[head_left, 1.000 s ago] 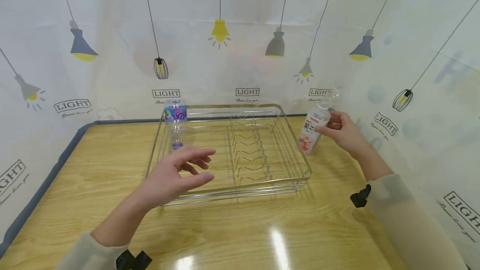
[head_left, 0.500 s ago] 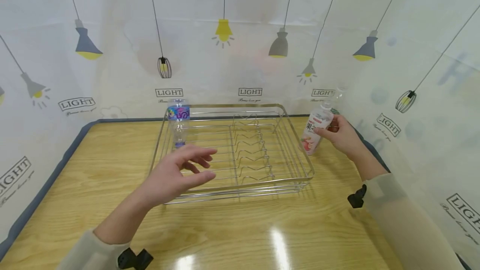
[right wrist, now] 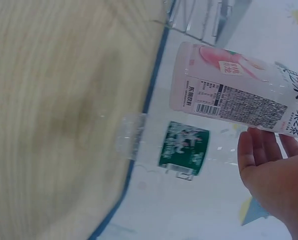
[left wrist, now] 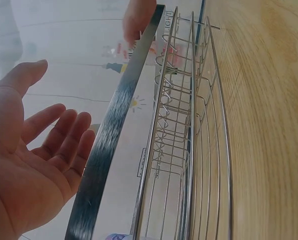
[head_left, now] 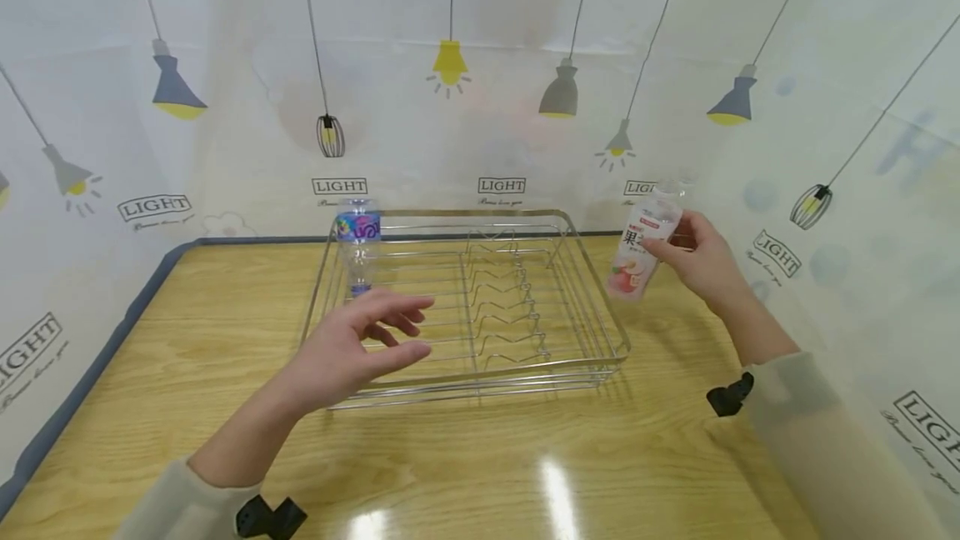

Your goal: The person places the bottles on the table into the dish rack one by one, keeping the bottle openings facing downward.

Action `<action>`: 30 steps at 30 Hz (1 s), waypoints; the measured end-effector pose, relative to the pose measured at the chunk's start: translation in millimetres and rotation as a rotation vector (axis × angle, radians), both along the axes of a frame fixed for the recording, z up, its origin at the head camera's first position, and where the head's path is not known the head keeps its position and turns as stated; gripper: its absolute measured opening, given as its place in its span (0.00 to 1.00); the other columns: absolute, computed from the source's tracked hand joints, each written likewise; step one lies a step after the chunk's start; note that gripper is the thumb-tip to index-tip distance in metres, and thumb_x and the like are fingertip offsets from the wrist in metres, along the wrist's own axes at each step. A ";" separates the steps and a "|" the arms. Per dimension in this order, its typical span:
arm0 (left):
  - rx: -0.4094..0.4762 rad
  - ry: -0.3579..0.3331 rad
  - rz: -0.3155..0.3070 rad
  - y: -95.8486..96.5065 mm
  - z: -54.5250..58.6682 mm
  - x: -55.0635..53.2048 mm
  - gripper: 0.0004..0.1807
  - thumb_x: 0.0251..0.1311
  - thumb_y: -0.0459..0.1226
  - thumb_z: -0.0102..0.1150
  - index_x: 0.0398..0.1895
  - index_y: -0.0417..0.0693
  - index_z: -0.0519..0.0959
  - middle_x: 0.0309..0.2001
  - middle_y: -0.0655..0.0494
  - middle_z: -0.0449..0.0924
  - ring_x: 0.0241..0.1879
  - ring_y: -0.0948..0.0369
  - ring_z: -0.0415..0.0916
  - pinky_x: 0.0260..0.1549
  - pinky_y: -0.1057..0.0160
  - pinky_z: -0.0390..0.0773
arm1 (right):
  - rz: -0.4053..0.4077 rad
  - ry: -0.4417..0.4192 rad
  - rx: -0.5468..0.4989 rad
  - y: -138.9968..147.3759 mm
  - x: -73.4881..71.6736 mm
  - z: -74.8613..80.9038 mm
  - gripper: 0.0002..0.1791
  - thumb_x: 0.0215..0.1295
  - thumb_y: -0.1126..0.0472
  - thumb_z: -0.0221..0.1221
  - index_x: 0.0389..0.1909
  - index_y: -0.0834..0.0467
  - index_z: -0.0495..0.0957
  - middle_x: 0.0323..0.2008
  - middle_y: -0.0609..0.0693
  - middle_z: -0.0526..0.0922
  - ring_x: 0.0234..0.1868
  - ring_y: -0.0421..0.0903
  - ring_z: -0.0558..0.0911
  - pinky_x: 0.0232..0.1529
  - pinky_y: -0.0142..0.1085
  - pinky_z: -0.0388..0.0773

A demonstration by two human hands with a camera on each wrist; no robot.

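Observation:
My right hand (head_left: 705, 261) grips a plastic drink bottle (head_left: 637, 252) with a pink-and-white peach label, to the right of the rack. In the right wrist view the base of this drink bottle (right wrist: 229, 87) is off the table, and the bottle leans. Just behind it stands a clear bottle with a green label (right wrist: 184, 147), mostly hidden in the head view. My left hand (head_left: 360, 348) holds nothing; its fingers are loosely bent above the front left of a wire dish rack (head_left: 517, 373). At the rack's back left corner is a clear bottle with a blue-purple label (head_left: 358, 227), cap end down.
The dish rack has a flat metal rim and a row of zigzag wire dividers (head_left: 506, 307). It stands on a wood-grain table (head_left: 465, 465). A white sheet printed with lamps (head_left: 495, 140) closes off the back and sides.
My right hand has raised the peach drink bottle slightly and shifted it right, so it covers more of the bottle behind. My left hand has stayed in place.

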State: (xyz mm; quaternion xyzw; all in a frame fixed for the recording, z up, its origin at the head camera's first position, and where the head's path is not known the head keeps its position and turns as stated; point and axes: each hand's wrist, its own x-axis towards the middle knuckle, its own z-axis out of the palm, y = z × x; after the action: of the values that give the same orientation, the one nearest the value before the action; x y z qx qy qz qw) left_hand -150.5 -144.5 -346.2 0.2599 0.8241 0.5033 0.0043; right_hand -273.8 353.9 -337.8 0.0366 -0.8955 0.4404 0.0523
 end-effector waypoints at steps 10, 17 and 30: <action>-0.023 -0.016 0.011 2.1 4.0 -3.1 0.28 0.73 0.42 0.73 0.74 0.56 0.81 0.60 0.55 0.84 0.57 0.58 0.84 0.57 0.61 0.85 | 0.078 0.198 -0.118 -19.9 28.9 44.9 0.34 0.82 0.54 0.63 0.82 0.56 0.64 0.54 0.37 0.77 0.52 0.39 0.80 0.49 0.23 0.81; -0.032 -0.016 0.014 5.9 12.7 -10.3 0.29 0.73 0.43 0.72 0.76 0.57 0.80 0.61 0.56 0.84 0.58 0.58 0.84 0.58 0.58 0.84 | 0.254 0.233 -0.288 -54.5 42.8 67.9 0.29 0.81 0.62 0.63 0.78 0.54 0.68 0.56 0.47 0.78 0.53 0.45 0.81 0.50 0.25 0.84; 0.011 0.025 0.017 26.3 54.3 -29.3 0.31 0.73 0.45 0.72 0.78 0.61 0.78 0.62 0.56 0.83 0.60 0.57 0.84 0.58 0.48 0.86 | 0.483 0.200 -0.208 -151.2 54.2 62.1 0.31 0.74 0.67 0.66 0.74 0.61 0.67 0.55 0.52 0.80 0.54 0.52 0.79 0.56 0.37 0.78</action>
State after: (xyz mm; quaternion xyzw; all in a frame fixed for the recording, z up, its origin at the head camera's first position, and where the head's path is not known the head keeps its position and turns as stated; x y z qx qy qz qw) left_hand -179.8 -118.2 -291.9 0.2592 0.8235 0.5045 -0.0117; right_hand -219.5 202.7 -275.7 0.2866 -0.8014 0.5237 0.0377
